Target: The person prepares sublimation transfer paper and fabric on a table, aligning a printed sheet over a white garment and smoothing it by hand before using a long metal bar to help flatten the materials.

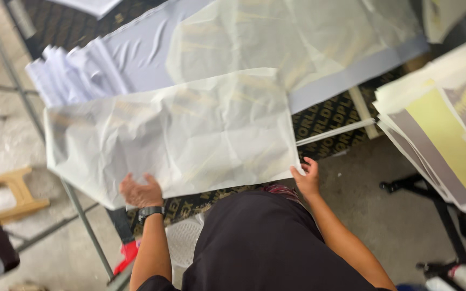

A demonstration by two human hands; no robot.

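The person stands at the near edge of the worktable (346, 116), whose dark patterned top shows only in strips between the things laid on it, and holds a large crumpled sheet of thin translucent white paper (173, 132) by its near edge. The left hand (141, 192) has the sheet near its near-left corner, fingers curled up over the edge and half closed on it; a dark watch (150, 211) sits on that wrist. The right hand (307, 180) pinches the near-right corner, thumb and fingers closed on the paper's tip. The sheet's long axis runs left to right, from one hand to the other, and the whole of it lies away from both hands, spread out toward the far side of the table. Its left end hangs out past the table's left edge, over the bare concrete floor (6, 140). Neither hand is clearly nearer the sheet's middle; each has its own end. Under the sheet's far edge lies a stack of pale lavender sheets (130, 54), fanned at the table's far-left corner, with another translucent sheet (297, 37) draped over its right part. Off the table's right edge, a separate pile of grey and yellow printed sheets (443, 134) rests on a dark stand (405, 186). A small wooden stool (14, 191) stands on the floor to the left.
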